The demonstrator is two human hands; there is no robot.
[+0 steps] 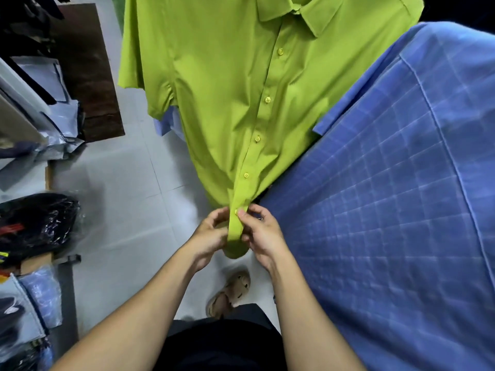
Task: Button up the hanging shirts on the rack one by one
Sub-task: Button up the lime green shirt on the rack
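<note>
A lime-green short-sleeved shirt (227, 97) hangs in front of me, its front placket closed by several green buttons running down the middle. My left hand (211, 236) and my right hand (259, 234) both pinch the bottom end of the placket (235, 226), one on each side. The lowest button (236, 212) sits right at my right thumb tip. To the right hangs a blue checked shirt (401, 210), close to the camera, touching the green shirt's right edge.
Grey floor tiles (128, 210) lie below. Bagged clothes and a black plastic-wrapped bundle (34, 226) are stacked along the left. A dark wooden board (91, 76) stands at the upper left. My sandalled foot (230, 293) shows under my hands.
</note>
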